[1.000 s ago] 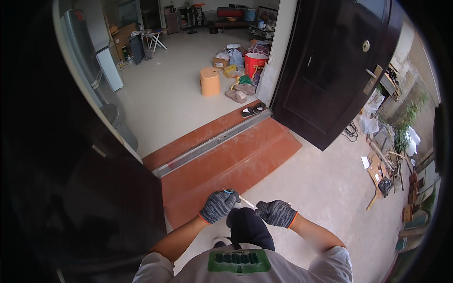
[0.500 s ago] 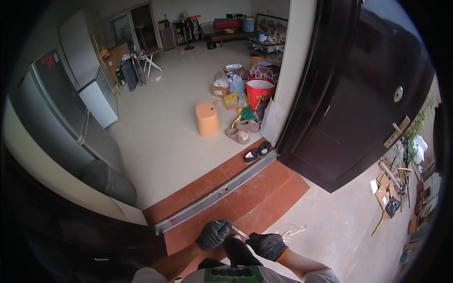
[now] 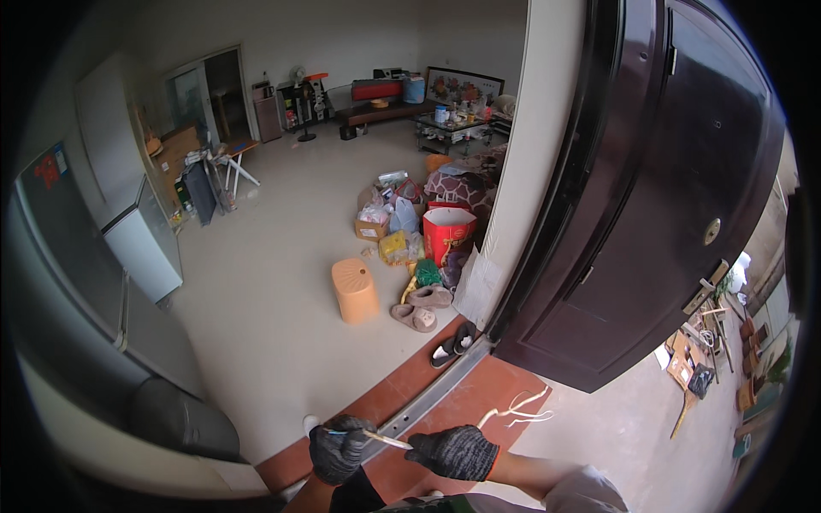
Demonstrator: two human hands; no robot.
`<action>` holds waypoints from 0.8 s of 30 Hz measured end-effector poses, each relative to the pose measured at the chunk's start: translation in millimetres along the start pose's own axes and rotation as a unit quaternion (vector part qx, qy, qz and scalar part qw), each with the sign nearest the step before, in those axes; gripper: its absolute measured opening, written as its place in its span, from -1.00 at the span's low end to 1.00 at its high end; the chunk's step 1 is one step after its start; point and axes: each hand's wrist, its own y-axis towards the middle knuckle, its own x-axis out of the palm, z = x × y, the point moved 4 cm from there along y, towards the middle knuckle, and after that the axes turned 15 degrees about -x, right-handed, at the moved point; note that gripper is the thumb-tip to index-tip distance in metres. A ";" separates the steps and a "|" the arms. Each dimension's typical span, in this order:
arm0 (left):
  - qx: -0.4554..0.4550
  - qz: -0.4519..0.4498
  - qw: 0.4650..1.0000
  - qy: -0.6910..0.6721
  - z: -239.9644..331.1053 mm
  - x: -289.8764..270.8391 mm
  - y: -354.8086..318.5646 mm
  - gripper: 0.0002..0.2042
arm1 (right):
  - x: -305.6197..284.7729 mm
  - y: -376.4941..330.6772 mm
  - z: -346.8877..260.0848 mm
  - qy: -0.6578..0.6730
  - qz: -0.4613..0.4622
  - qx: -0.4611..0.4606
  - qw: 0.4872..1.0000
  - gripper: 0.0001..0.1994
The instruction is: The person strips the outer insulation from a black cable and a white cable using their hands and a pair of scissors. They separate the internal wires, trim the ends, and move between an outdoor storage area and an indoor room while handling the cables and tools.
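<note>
Both my hands wear dark grey knitted gloves. My left hand [image 3: 342, 449] is closed round one end of a thin white cord [image 3: 386, 439], with a small blue bit showing at the fingers. My right hand [image 3: 460, 451] grips the same cord a short way to the right, so a straight length spans the gap between them. Past the right hand, loose white strands [image 3: 523, 414] trail over the red-brown tiles. Whether these strands belong to the held cord is hidden by the glove.
A metal door sill [image 3: 410, 419] crosses below me, with black shoes [image 3: 454, 345] on it. The dark door [image 3: 633, 222] stands open at right. Inside are an orange stool [image 3: 356, 292], slippers [image 3: 416, 317], a red bucket-like bag [image 3: 448, 235], a fridge [image 3: 73, 256] and a grey bin [image 3: 184, 423].
I have moved forward and left, toward the sill, and the room appears nearer. Both hands keep hold of the cord and now sit further left in view.
</note>
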 end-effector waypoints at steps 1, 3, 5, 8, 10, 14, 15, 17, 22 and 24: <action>-0.011 0.005 0.995 -0.103 3.1 -13.7 16.2 -0.78 | -1.9 25.9 5.3 -0.031 0.002 -0.026 0.999 -0.76; 0.029 0.004 0.995 -0.098 17.0 -59.7 56.6 -0.76 | -8.5 88.7 11.5 -0.044 0.011 -0.074 0.996 -0.78; 0.077 0.030 0.992 -0.097 59.7 -109.1 91.8 -0.74 | -24.5 159.3 11.8 0.036 -0.020 -0.075 0.996 -0.79; 0.110 0.040 0.989 -0.092 95.2 -179.9 161.1 -0.69 | -24.4 252.0 26.9 0.173 -0.006 -0.083 0.981 -0.77; 0.093 0.007 0.988 -0.121 131.4 -216.3 198.0 -0.72 | -34.8 311.3 27.6 0.237 0.015 -0.165 0.957 -0.74; 0.113 -0.007 0.991 0.078 179.9 -278.0 254.7 -0.76 | -50.1 409.0 25.5 0.559 -0.105 -0.138 0.811 -0.66; 0.204 -0.040 0.963 0.173 184.4 -291.3 272.1 -0.63 | -42.5 425.3 28.3 0.592 -0.124 -0.161 0.780 -0.63; 0.279 -0.033 0.909 0.307 218.1 -314.1 282.4 -0.64 | -42.0 461.8 17.5 0.687 -0.215 -0.158 0.676 -0.59; 0.100 -0.048 0.916 0.386 251.2 -351.7 343.6 -0.70 | -41.0 541.9 30.6 0.763 -0.226 -0.135 0.590 -0.66; 0.182 -0.039 0.851 0.492 271.2 -361.2 381.9 -0.74 | -45.6 581.8 59.4 0.678 -0.025 -0.229 0.698 -0.70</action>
